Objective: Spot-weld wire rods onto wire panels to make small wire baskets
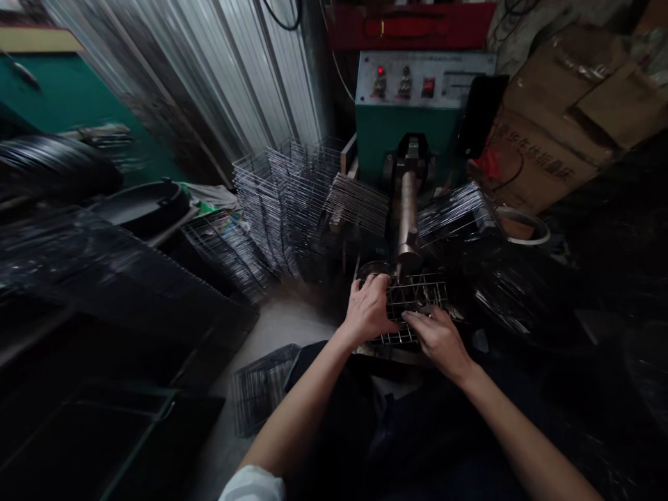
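A small wire grid (404, 300) lies under the upper electrode arm (410, 219) of a spot welding machine (422, 80). My left hand (369, 307) grips the grid along its left side, fingers bent over the far end and thumb pointing right. From the near right, my right hand (438, 339) holds the same grid, its fingertips pinched at the wires. Both hands partly cover the grid. Just below the electrode arm its tip comes close to the grid's far edge; whether they touch I cannot tell.
Stacked wire racks (284, 209) stand left of the machine. Loose wire bundles (360, 203) lie on both sides of the electrode arm. A phone (481, 115) leans on the machine's right side, near cardboard boxes (553, 139). Another wire rack (264, 386) rests on the floor.
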Motion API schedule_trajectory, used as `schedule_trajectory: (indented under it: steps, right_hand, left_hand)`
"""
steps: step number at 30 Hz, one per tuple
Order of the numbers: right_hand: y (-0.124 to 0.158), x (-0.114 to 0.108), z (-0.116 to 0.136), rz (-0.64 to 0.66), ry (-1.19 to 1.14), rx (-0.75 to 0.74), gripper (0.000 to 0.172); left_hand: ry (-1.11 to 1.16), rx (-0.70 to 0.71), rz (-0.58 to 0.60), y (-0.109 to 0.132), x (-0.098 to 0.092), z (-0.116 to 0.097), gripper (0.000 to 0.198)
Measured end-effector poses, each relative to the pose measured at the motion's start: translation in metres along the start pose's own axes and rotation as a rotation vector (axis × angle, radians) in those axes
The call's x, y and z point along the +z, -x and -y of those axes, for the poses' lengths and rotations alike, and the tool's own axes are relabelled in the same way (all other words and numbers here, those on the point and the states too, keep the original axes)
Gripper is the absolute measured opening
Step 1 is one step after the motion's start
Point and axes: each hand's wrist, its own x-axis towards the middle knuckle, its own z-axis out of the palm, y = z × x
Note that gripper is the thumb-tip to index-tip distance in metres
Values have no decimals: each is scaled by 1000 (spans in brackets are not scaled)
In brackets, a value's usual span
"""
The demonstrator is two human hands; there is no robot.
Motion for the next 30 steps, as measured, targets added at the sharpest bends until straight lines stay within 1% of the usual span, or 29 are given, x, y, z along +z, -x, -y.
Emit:
schedule_trajectory:
  steps: [4,7,10,14,16,19,22,25,27,30]
  right_hand:
    - [-6,-1,-2,24,5,17,47]
    - [-8,-3,-2,4,-15,26,45]
    - [-12,-3,-2,-21,20,71,39]
    - [-26,3,-9,-25,113,131,24]
    - [-35,7,-14,-33,95,145,19]
    - [-42,8,-17,-77,-3,140,18]
    - [-42,-3,-15,-136,-156,159,17]
    - [-39,-25,-12,-213,-333,266,16]
    - [-34,-37,-11,-261,-400,344,15]
    - [-22,-41,-13,-285,-465,422,13]
  left_hand:
    - [-13,0,-4,-5,-2,1,90]
    - [-9,-2,-5,-7,-3,1,87]
    - [-14,-12,13,-12,-5,1,86]
    - [-44,-48,42,-29,-10,6,91]
    - [-59,-52,51,-36,-12,8,89]
    - [-70,-38,50,-42,-13,11,81]
    - [-59,-42,56,-48,-12,14,83]
    - [-68,-59,62,-58,-14,18,90]
    - [-80,-57,65,-66,-18,21,94]
    - [-93,-41,82,-74,-23,24,95]
